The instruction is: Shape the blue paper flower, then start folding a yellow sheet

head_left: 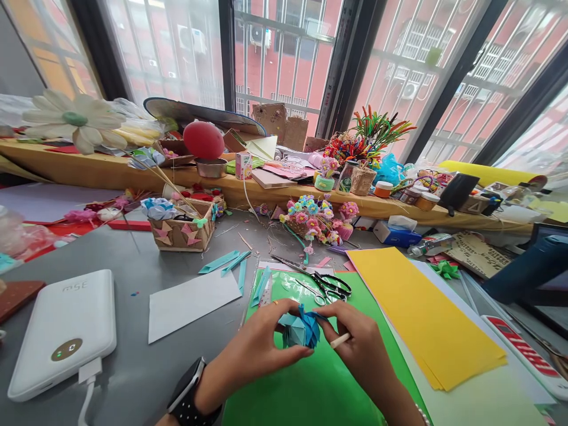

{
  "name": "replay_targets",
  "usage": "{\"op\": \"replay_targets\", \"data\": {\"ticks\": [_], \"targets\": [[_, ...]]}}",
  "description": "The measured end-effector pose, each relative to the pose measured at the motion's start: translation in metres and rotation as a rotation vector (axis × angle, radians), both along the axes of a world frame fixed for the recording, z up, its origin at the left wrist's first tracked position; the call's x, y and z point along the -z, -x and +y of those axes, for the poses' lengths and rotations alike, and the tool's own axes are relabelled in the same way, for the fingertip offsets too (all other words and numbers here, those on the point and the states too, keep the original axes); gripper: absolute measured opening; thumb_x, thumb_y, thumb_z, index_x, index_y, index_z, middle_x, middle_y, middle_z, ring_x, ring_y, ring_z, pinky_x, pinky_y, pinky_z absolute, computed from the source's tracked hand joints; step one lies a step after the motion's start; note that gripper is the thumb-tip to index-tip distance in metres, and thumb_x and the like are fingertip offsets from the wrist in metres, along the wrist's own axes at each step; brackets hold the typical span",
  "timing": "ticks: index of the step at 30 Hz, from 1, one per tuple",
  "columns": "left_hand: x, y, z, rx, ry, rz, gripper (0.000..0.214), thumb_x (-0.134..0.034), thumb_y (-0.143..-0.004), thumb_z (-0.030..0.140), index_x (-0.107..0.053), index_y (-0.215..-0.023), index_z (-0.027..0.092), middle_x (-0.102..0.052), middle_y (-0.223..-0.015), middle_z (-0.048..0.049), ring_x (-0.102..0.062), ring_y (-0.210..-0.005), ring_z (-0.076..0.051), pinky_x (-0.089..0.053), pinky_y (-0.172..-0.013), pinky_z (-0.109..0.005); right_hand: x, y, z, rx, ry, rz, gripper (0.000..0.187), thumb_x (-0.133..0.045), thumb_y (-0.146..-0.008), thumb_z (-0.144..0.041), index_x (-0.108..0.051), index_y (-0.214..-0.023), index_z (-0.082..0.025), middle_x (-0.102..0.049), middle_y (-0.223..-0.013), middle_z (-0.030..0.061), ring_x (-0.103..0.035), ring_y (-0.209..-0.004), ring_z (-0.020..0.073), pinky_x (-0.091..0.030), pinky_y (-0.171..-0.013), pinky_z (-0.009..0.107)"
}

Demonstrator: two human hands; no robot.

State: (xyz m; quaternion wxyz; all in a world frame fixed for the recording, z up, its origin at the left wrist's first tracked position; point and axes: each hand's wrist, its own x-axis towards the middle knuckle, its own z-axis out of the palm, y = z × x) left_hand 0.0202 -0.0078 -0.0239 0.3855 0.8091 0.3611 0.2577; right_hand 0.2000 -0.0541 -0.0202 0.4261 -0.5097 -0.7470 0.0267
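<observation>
My left hand (261,337) is closed round a folded paper flower (300,331) in light and darker blue, thumb below and fingers on top. With thumb and forefinger, my right hand (355,334) pinches a darker blue petal at the flower's right side. A short white stick (340,341) is tucked in the right hand's fingers. Beneath both hands lies a green sheet (306,387) in a clear sleeve. Black-handled scissors (331,284) and a smaller metal pair rest on it, just beyond the hands. Folded light-blue paper strips (220,261) lie further left.
A white card (193,305) and a white power bank (64,331) with a cable are at left. Yellow paper sheets (421,313) lie at right. Behind stand a cardboard basket (181,234), a pink and blue flower bunch (313,219) and a cluttered ledge (266,192).
</observation>
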Motion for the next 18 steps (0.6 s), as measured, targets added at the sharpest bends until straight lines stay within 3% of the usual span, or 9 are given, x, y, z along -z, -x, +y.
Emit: {"op": "replay_targets", "data": {"ticks": [3,10,16,18], "targets": [[0.0009,-0.0012,-0.0001,-0.018,0.014,-0.024,0.041,-0.067,-0.066,0.031,-0.054,-0.103,0.02,-0.061,-0.107,-0.0058,-0.057,-0.098,-0.023,-0.054,-0.077,-0.032,0.002,0.0012,-0.0004,0.004,-0.036,0.01,0.014,-0.051,-0.081,-0.015,-0.064,-0.085,-0.018,-0.067,-0.068,0.0028,-0.061,-0.055,0.0133,-0.047,-0.045,0.021],[-0.0003,-0.0005,0.0017,-0.069,-0.028,-0.054,0.039,-0.068,-0.066,0.031,-0.053,-0.101,0.021,-0.062,-0.097,-0.0029,-0.058,-0.09,-0.021,-0.05,-0.078,-0.032,0.001,0.0033,-0.0015,-0.084,-0.082,0.062,0.026,-0.052,-0.08,-0.012,-0.064,-0.102,-0.02,-0.07,-0.089,0.0064,-0.066,-0.079,0.0171,-0.055,-0.068,0.026],[-0.0055,-0.0001,0.0009,-0.043,-0.051,-0.05,0.038,-0.068,-0.067,0.03,-0.053,-0.101,0.02,-0.062,-0.099,-0.0038,-0.057,-0.093,-0.021,-0.047,-0.081,-0.033,-0.0016,0.0015,-0.0031,-0.112,0.032,0.2,0.022,-0.052,-0.083,-0.016,-0.068,-0.097,-0.02,-0.067,-0.089,0.008,-0.064,-0.083,0.0177,-0.053,-0.067,0.026],[-0.0057,-0.0006,0.0007,-0.018,-0.088,-0.06,0.037,-0.068,-0.068,0.029,-0.053,-0.101,0.021,-0.062,-0.1,-0.0038,-0.057,-0.094,-0.021,-0.046,-0.082,-0.032,-0.0021,0.0001,-0.003,-0.104,0.056,0.247,0.017,-0.055,-0.081,-0.018,-0.069,-0.09,-0.02,-0.067,-0.086,0.0069,-0.063,-0.071,0.0153,-0.052,-0.057,0.023]]}}
